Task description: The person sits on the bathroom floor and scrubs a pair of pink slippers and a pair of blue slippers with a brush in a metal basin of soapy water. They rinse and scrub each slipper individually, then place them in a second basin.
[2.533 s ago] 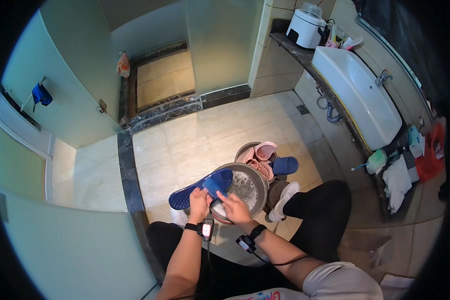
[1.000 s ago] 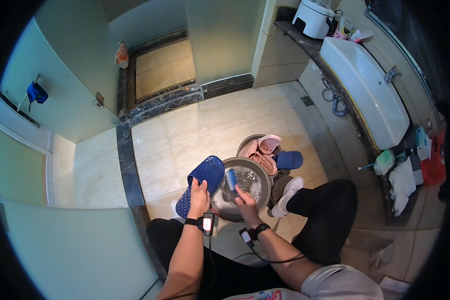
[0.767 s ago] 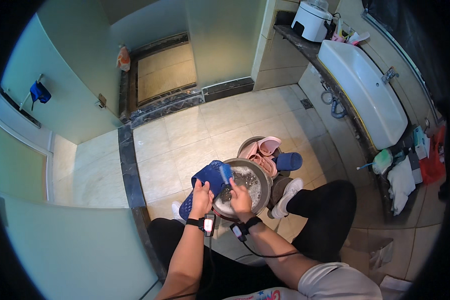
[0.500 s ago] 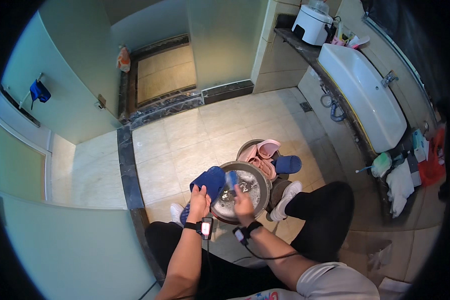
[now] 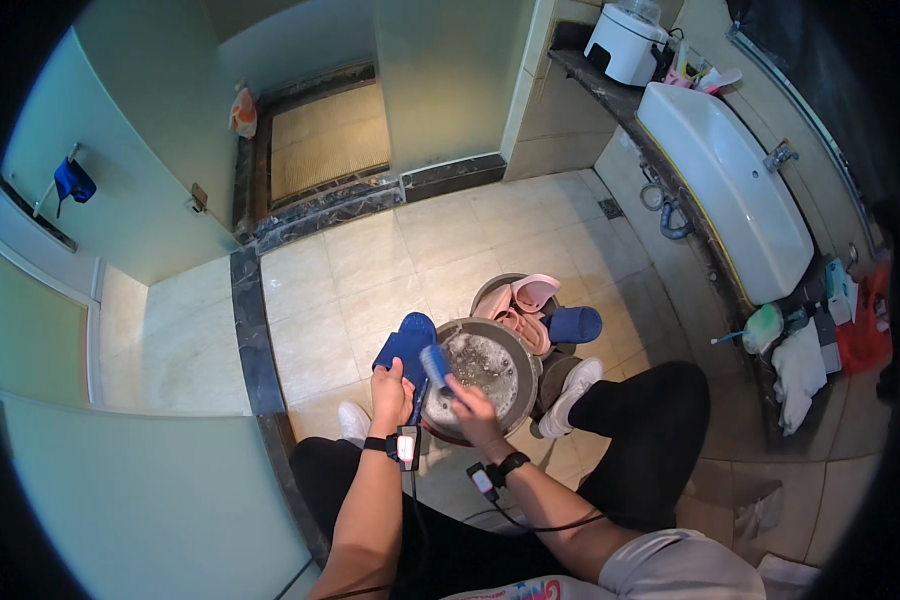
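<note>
A dark blue slipper (image 5: 406, 342) is gripped in my left hand (image 5: 391, 393), just left of a grey basin (image 5: 526, 388) holding foamy water. Closed around the handle of a blue scrub brush (image 5: 433, 367) is my right hand (image 5: 479, 414), over the basin's left side. The bristle head is close to the slipper's right edge; whether they touch, I cannot tell. Behind the basin, pink slippers (image 5: 536, 292) are heaped in a second container (image 5: 485, 290). Another blue slipper (image 5: 576, 325) sticks out to their right.
My white shoes (image 5: 573, 396) stand on either side of the basin. A white sink (image 5: 715, 190) and a dark counter edge (image 5: 610, 105) run along the right wall. A frosted glass door (image 5: 120, 150) is at the left. Cables (image 5: 545, 515) trail from both wrist straps.
The slipper in my left hand has turned and shifted slightly left. My right hand has moved the brush left and down, from over the water toward the slipper.
</note>
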Available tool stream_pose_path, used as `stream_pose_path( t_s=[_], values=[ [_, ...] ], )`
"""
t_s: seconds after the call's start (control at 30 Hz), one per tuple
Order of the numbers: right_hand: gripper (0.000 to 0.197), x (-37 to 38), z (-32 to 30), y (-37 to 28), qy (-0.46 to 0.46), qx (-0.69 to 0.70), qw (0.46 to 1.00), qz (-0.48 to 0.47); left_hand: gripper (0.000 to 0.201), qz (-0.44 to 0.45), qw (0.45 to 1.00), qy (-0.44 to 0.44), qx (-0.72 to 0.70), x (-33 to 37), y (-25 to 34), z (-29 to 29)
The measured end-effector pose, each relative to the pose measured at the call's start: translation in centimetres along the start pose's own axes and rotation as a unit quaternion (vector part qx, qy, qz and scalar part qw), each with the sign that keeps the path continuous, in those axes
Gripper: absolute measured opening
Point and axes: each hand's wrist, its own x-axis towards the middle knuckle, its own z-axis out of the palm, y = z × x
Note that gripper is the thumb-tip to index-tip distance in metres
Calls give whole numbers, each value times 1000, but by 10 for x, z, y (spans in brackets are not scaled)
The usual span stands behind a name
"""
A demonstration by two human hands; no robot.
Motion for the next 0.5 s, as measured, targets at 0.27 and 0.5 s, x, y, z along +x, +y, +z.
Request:
stream_pose_path(
  t_s=[0.27,0.5],
  values=[
    [53,29,8,-15,-2,-107,994,38,15,18,999,-22,16,-9,-3,3],
    [55,22,-5,34,38,-183,954,234,21,23,992,-107,63,-11,-10,-5]
  ],
)
